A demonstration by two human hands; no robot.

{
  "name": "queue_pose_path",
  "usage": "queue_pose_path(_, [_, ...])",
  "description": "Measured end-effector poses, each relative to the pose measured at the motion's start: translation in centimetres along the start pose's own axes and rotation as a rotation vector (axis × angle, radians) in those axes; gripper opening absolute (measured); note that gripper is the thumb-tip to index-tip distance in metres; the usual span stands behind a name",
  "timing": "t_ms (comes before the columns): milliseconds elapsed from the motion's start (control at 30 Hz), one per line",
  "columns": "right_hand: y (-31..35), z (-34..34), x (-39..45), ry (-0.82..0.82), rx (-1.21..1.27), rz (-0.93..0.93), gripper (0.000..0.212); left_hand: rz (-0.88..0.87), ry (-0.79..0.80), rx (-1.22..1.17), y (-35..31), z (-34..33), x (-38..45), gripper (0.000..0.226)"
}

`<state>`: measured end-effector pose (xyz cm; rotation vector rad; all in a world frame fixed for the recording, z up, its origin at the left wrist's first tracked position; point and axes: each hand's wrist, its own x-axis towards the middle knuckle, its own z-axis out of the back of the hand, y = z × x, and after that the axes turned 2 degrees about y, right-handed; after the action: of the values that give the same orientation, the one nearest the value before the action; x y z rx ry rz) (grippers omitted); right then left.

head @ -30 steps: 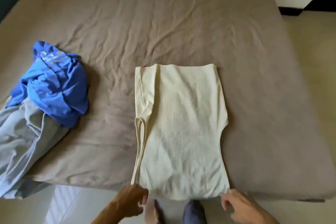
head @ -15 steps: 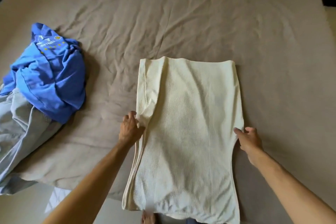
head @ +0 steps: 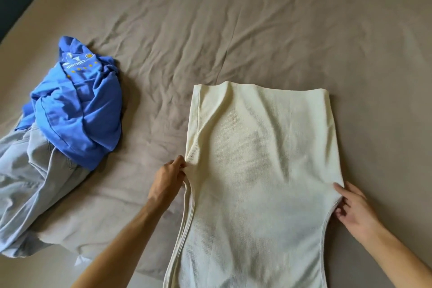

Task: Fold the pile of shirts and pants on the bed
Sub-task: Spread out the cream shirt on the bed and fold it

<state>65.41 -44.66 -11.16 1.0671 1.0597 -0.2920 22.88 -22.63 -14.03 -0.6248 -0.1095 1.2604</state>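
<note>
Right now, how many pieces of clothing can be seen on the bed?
3. A cream top lies flat in the middle, held at both sides. A crumpled blue shirt sits at the left, on top of light grey pants. More could be hidden under that pile.

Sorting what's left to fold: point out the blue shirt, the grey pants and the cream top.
blue shirt (head: 77,112), head view, crumpled middle.
grey pants (head: 25,184), head view, leg fabric.
cream top (head: 261,170), head view, flat centre.

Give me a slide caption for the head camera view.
Both hands, left hand and right hand, pinch the side edges of a cream shirt on the bed, unfolded clothes waiting.
</note>
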Motion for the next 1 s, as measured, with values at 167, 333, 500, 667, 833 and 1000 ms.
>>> queue_pose_path(167, [-2.6,1.6,-1.0,-0.192,0.071,0.022,0.024,0.426,-0.249,-0.288,1.3,-0.7,-2.9,0.016])
queue_pose_path(333, [-4.3,1.4,-0.9,-0.237,0.035,0.005,0.014,0.635,-0.201,-0.417,2.5,-1.7,-6.0,0.017])
queue_pose_path(500, [-1.2,1.7,-1.5,-0.532,-0.531,0.275,0.03,0.578,0.139,-0.544,2.2,1.3,-4.8,0.054])
queue_pose_path(667, [5.2,-0.6,-0.9,-0.32,-0.934,0.428,0.018,0.504,0.074,-0.256,2.0,4.3,-0.4,0.035])
queue_pose_path(833, [10.5,-5.8,3.7,-0.139,-0.972,0.449,0.031,0.413,0.048,-0.163,1.0,4.7,6.8,0.035])
queue_pose_path(1000, [14.1,-9.9,10.1,-0.209,-0.72,0.342,0.064,0.435,0.005,-0.295,1.2,3.3,15.9,0.046])
